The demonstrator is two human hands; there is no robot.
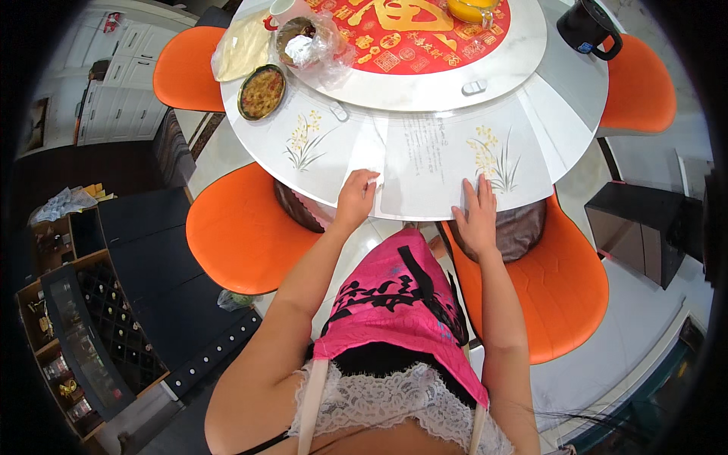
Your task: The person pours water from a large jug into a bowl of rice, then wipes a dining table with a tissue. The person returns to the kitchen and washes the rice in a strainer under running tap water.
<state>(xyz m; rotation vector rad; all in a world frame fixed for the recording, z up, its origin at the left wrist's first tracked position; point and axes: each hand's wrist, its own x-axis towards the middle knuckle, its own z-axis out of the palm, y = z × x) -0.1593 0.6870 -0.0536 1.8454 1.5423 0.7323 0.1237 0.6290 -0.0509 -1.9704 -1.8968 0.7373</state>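
My left hand [357, 196] is at the near edge of a round table [364, 159], its fingers curled over the edge of a printed placemat [421, 170] with yellow flowers and grey writing. Whether its fingertips pinch anything is unclear. Flat on the same placemat, near its flowers, rests my right hand [479, 213], fingers spread and holding nothing. Another flowered placemat [310, 142] lies to the left. Beyond them, a raised white turntable [500, 85] carries a red and gold round mat [398, 34]. A small clear and white object [474, 87] sits near its rim.
An oval dish of food [261, 92], an open plastic bag with a bowl [298, 48], a folded pale cloth or sheet [242, 48] and a white cup [289, 10] stand at back left. A glass of orange liquid [471, 10] and black mug [587, 28] are right. Orange chairs [244, 233] surround the table.
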